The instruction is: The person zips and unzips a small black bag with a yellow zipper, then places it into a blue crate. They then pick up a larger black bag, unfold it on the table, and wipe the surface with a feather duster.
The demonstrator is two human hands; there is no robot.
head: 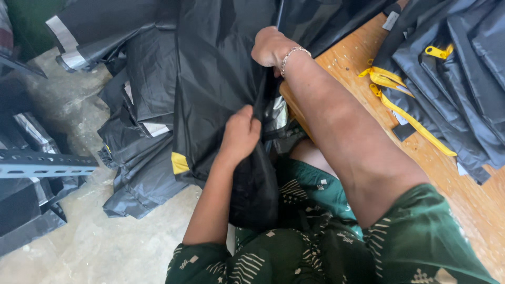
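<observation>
Both hands, left (pixel 240 134) and right (pixel 271 46), pinch the cover's (pixel 215 79) edge mid-frame; looks thin, floppy, slick, so grab seams.

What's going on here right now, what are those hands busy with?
A person in green patterned clothing grips a black fabric piece with both hands. The left hand pinches a fold low down, the right hand, with a beaded bracelet at the wrist, holds it higher up. A wooden table on the right carries a stack of dark fabric items with yellow straps. More black pieces lie heaped on the concrete floor.
</observation>
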